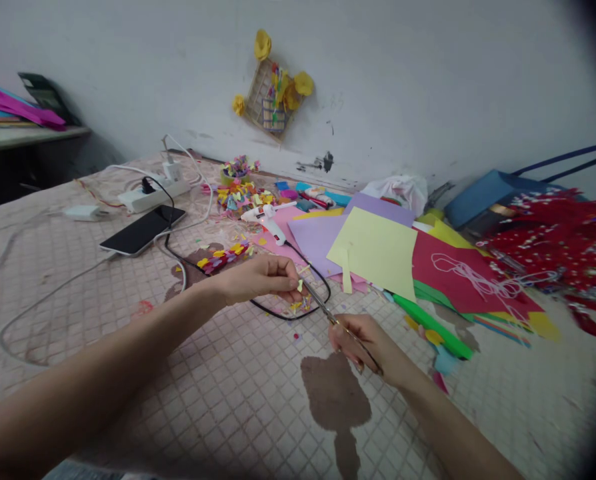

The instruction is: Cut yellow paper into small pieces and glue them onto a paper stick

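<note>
Between its fingertips my left hand [263, 277] pinches a small yellow paper piece [300, 285] above the middle of the table. My right hand [371, 343] is wrapped round the handles of metal scissors [322, 305], whose blades point up and left to the paper piece. Whether the blades touch it is too small to tell. Small paper scraps [303, 305] lie just beyond the hands. A white glue gun [271, 223] rests behind them, beside a pile of colourful paper pieces [243, 199]. Pale yellow paper [375, 250] tops the coloured sheets to the right.
A tablet [143, 230], a white power strip [153, 193] and loose cables lie at the left. The black cord [323, 273] loops close to the scissors. Red tinsel [558, 247], white string [498, 283] and a blue bag [493, 200] are at the right.
</note>
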`<action>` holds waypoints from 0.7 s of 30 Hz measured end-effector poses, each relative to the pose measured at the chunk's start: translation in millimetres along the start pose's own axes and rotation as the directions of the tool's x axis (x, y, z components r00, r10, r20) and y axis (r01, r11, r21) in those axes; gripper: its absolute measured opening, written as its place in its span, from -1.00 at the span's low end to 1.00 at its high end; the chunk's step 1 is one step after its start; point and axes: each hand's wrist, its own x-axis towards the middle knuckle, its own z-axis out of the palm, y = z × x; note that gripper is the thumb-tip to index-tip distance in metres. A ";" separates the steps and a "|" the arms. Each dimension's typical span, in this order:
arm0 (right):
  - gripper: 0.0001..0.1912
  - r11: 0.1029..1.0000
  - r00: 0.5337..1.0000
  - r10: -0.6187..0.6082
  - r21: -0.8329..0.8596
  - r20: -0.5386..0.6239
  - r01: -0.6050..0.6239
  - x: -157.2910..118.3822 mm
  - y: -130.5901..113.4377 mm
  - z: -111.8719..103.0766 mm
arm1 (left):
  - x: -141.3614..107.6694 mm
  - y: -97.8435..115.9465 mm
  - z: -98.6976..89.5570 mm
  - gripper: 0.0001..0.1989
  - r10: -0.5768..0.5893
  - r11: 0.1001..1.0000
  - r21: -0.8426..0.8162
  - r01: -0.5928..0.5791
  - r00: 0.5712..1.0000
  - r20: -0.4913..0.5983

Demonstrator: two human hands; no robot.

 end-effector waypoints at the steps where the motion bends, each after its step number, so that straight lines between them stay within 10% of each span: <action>1: -0.50 1.000 1.000 -0.001 -0.001 0.002 0.001 0.2 0.5 -0.1 | 0.0 -0.1 -0.1 -0.90 -0.001 1.000 -0.001 0.001 1.000 -0.001; 21: -0.53 0.998 1.000 0.019 0.053 -0.021 -0.018 1.8 -1.6 2.2 | -0.3 1.9 1.6 -0.89 0.003 0.998 0.056 -0.003 1.000 -0.004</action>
